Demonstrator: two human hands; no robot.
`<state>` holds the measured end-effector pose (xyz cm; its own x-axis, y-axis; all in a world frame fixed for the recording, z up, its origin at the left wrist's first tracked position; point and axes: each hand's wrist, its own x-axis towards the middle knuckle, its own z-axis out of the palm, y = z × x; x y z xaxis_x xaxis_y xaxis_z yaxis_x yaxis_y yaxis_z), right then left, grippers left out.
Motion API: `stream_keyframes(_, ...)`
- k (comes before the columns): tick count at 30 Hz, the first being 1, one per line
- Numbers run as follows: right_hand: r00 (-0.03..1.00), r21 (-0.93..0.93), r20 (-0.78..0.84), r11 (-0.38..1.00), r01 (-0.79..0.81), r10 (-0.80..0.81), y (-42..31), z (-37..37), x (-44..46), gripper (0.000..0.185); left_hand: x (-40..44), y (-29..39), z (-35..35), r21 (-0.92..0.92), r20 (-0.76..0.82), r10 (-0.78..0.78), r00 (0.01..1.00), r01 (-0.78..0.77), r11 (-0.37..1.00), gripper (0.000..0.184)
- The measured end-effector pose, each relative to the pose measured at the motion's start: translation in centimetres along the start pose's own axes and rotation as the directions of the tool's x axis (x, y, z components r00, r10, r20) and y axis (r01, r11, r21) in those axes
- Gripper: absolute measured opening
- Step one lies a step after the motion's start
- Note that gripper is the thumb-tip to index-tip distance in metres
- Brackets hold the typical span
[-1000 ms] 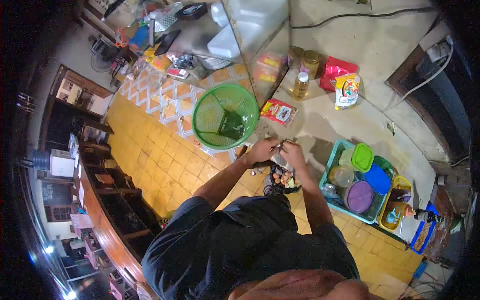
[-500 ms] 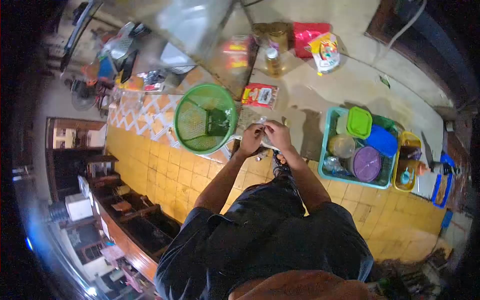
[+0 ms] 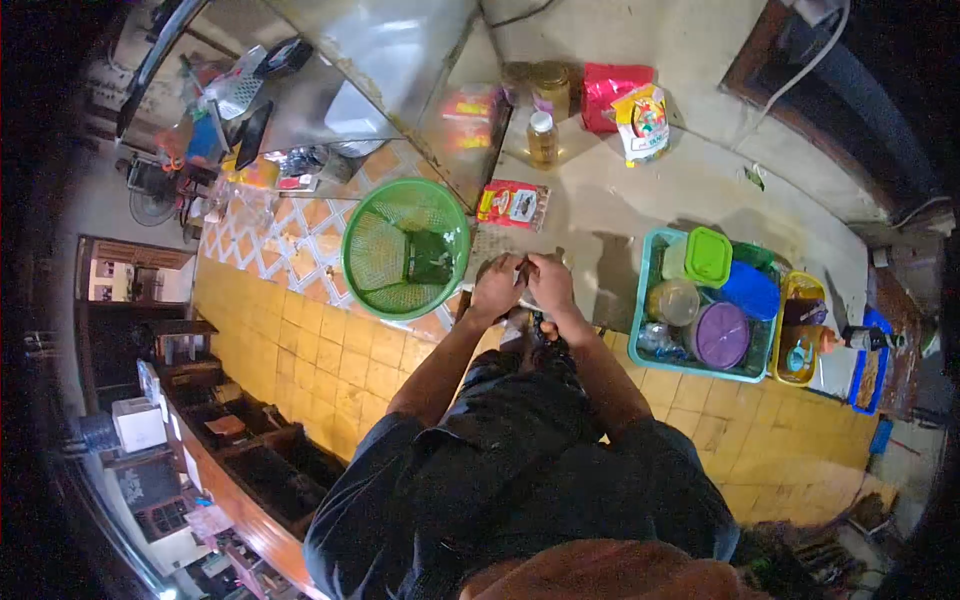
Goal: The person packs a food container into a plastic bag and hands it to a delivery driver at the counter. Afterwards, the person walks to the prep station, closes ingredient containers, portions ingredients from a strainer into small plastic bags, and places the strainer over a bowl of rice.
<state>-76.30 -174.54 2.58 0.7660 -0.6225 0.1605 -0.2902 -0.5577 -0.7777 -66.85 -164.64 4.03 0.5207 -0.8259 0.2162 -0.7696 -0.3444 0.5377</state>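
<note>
My left hand (image 3: 497,287) and my right hand (image 3: 550,285) meet at the counter's front edge, fingertips pinched together. Something small is between them, too hidden to make out. Just left of my hands stands a green mesh basket (image 3: 406,250), with a few pale bits inside. Behind them a red and yellow packet (image 3: 513,204) lies flat on the counter. Farther back are a white-capped bottle (image 3: 542,140), a glass jar (image 3: 551,88), a red pouch (image 3: 612,95) and a white and yellow bag (image 3: 642,125).
A teal basket (image 3: 637,322) to the right holds tubs with green, blue and purple lids. Beside it sit a yellow tray (image 3: 796,373), a dark bottle (image 3: 878,338) and a blue-rimmed container (image 3: 866,385). Yellow floor tiles (image 3: 330,350) lie below; a wooden counter (image 3: 240,520) stands lower left.
The view has shifted, so the counter items appear farther left and higher. My hands stay together at the counter edge. The produce visible below them earlier is now mostly hidden.
</note>
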Motion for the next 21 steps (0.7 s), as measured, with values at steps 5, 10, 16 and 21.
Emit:
stream_keyframes(5,0.999,-0.057,-0.007,0.997,0.048,-0.048,3.3,2.0,2.0,0.022,1.4,-0.8,0.0,-0.035,-0.021,0.161,0.987,-0.161,0.986,0.026)
stream_keyframes(10,0.991,0.021,0.080,0.995,0.103,-0.104,3.0,1.0,3.1,0.020,2.3,-4.0,2.9,-0.099,0.014,0.228,0.974,-0.226,0.969,0.027)
stream_keyframes(16,0.902,0.055,0.408,0.990,0.130,-0.141,5.8,-0.5,3.3,0.016,2.7,-4.1,2.8,-0.110,0.060,0.347,0.936,-0.339,0.934,0.028)
stream_keyframes(21,0.966,0.161,0.244,0.986,0.042,-0.081,5.3,-0.6,3.0,0.020,3.0,-4.0,3.7,-0.465,0.032,0.150,0.988,-0.118,0.878,0.026)
